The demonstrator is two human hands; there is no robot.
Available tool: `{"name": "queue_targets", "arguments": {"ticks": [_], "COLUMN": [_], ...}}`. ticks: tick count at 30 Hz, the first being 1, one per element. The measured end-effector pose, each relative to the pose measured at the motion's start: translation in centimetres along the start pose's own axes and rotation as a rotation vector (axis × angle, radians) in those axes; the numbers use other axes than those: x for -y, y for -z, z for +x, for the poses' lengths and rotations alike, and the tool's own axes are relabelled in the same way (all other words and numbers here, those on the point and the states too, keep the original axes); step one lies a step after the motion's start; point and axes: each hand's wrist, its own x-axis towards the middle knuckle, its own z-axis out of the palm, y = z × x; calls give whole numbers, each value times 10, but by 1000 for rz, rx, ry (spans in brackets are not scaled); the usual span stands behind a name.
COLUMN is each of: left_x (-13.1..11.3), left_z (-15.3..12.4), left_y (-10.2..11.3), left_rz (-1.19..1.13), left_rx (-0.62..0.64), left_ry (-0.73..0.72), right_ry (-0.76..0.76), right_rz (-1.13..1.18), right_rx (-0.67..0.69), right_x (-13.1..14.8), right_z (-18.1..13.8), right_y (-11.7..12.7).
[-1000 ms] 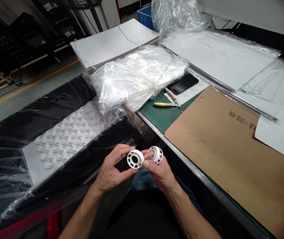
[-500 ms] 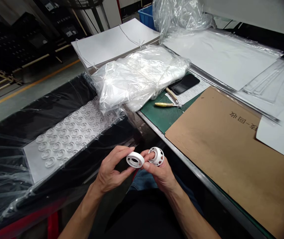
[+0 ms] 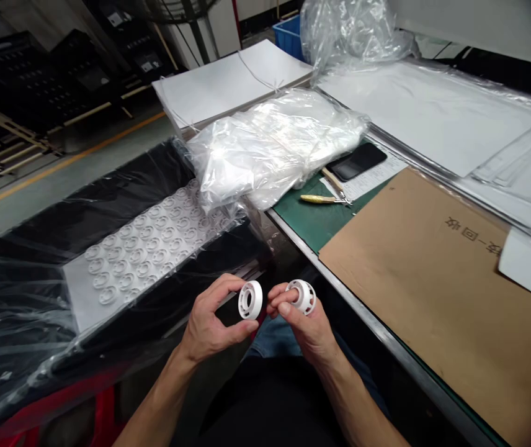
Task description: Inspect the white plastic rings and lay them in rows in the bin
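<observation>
Between the thumb and fingers of my left hand [image 3: 214,316] is a white slotted plastic ring [image 3: 250,300], tilted so that its round hole shows. My right hand [image 3: 309,323] is closed around a second white ring-shaped part [image 3: 306,298] with openings about its rim; one finger passes through its centre. The two parts are a short gap apart, above my lap. To the left, many similar white rings [image 3: 142,254] lie in rows on a white sheet [image 3: 75,292] inside a bin lined with clear plastic.
On the green-topped table lie cardboard [image 3: 423,261], yellow-handled nippers [image 3: 319,198] and a black phone [image 3: 361,162]. A clear plastic bundle [image 3: 275,143] sits at the table's corner. White sheets [image 3: 423,112] are stacked behind, near a blue crate [image 3: 288,37].
My hands have drawn apart, opening a gap between the two parts. The left ring has turned more upright. The whole view has shifted slightly, with the surroundings now further right.
</observation>
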Motion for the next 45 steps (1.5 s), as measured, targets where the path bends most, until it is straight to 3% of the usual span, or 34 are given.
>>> {"name": "queue_targets", "arguments": {"ticks": [2,5,8,10,11,13,15,22,28,33,39,43,45], "left_x": [-3,1,18,34,43,60,76,122,138,132,124,98,76], "left_z": [-10,-31,-57,-76,-85,-101,-114,-136,-139,-136,-129,-115,-103], "left_y": [19,71,143,190,210,240,256,259,253,248,250,251,241], "left_rz": [51,262,587,712,732,768,782,645,478,405,488,580,627], "left_rx": [-63,-284,-479,-355,-298,-217,-153,72,105,33,-85,-214,-332], "left_ry": [27,133,505,873,975,1102,1167,1321,1395,1375,1315,1147,1001], "right_ry": [-2,-29,-71,-95,-110,-139,-163,-190,-207,-220,-192,-180,-170], "right_rz": [-16,-43,-52,-57,-62,-71,-67,-30,-20,-11,-30,-27,6], "right_rx": [-28,-66,-88,-85,-83,-87,-95,-129,-127,-130,-107,-38,23], "right_x": [-2,-6,-11,-16,-18,-21,-22,-17,-19,-20,-23,-20,-16], "right_z": [-3,-7,-9,-8,-7,-5,-5,-6,-5,-6,-3,-3,-4], "right_y": [1,5,14,21,24,28,28,21,24,26,31,23,12]}}
